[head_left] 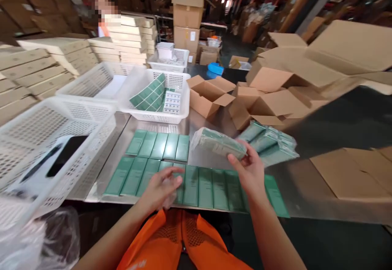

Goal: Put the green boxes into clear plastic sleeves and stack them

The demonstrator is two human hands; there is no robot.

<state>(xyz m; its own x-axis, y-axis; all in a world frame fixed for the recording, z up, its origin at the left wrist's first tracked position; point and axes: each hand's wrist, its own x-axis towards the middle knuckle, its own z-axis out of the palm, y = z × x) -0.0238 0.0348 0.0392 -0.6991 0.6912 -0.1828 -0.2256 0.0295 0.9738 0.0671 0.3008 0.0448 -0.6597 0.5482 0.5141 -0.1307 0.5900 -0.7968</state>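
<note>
My right hand (249, 170) is closed round one end of a clear-wrapped pack of green boxes (219, 143), held tilted above the metal table. My left hand (162, 186) hovers over the front row of flat green boxes (191, 186), its thumb and index finger apart. A pale, blurred patch shows under that palm; I cannot make out what it is. Behind the front row lies a shorter row of green boxes (159, 145). More wrapped green packs (271, 141) are piled just beyond my right hand. My forearms and hands cover part of the front row.
White baskets (153, 117) stand at the back left, one with green printed sheets (151, 94). A nearer basket (92, 113) holds a dark flat object. Open cartons (205, 102) crowd the back right; a flattened carton (352, 176) lies right. A person stands behind stacked cream boxes (127, 37).
</note>
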